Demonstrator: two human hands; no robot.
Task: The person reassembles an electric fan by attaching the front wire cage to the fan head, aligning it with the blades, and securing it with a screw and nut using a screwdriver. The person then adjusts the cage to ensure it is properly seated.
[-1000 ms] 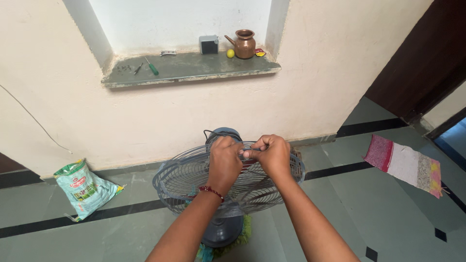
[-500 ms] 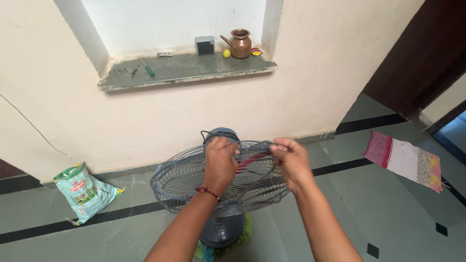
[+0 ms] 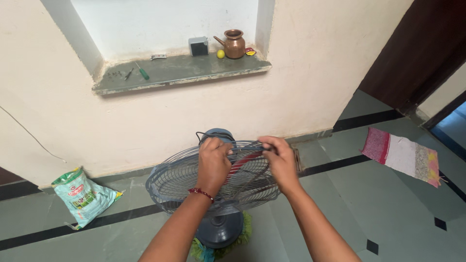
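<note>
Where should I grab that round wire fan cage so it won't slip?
Probably by the wire cage's outer rim, from above, one hand each side. It lies tilted face-up, and the thick edge ring gives fingers more to hook than the thin wires. The left hand presses its top.

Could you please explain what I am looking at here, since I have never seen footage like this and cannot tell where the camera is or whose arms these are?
The camera sits on a person's head and looks down, so the two bare arms coming in from the bottom are that person's own. The left hand, with a red thread bracelet at the wrist, grips the top of the wire grille of a grey table fan standing on the tiled floor. The right hand pinches the grille rim beside it. On the floor lie a green and white bag at the left and a small pink and white mat at the right. The wall ledge above holds a copper pot, a green-handled screwdriver and a small grey box.
</note>
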